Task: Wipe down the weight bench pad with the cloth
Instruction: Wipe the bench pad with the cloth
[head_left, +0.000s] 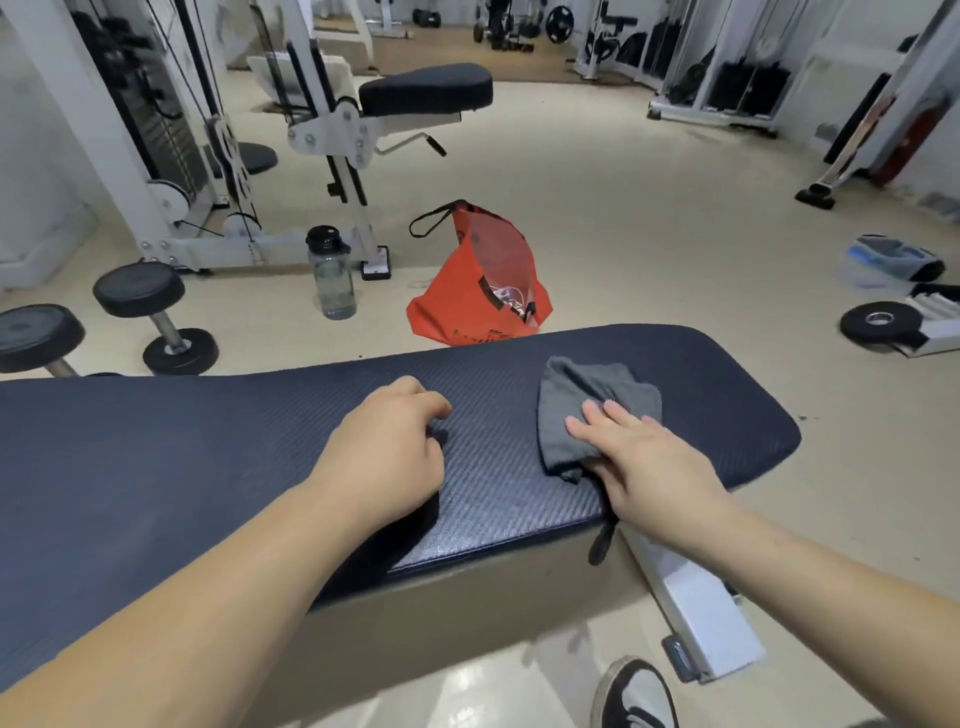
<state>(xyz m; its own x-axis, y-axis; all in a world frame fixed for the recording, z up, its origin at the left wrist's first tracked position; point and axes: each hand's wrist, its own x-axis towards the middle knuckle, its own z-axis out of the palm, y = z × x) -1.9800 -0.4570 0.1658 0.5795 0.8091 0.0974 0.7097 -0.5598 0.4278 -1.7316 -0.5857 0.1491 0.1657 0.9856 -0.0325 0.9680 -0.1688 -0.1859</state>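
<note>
The dark blue weight bench pad (218, 447) runs across the view from the left edge to its rounded right end. A crumpled grey cloth (582, 405) lies on the pad toward that right end. My right hand (644, 457) lies flat on the cloth's near part, fingers stretched out over it and the thumb tucked under its near edge. My left hand (384, 447) rests on the bare pad to the left of the cloth, fingers curled loosely, holding nothing.
Behind the bench on the floor stand an orange bag (478, 280) and a clear water bottle (332, 275). Dumbbells (156, 317) lie at the far left. A white cable machine (208, 156) stands behind. A weight plate (878, 322) lies at right. My shoe (634, 696) is below the bench.
</note>
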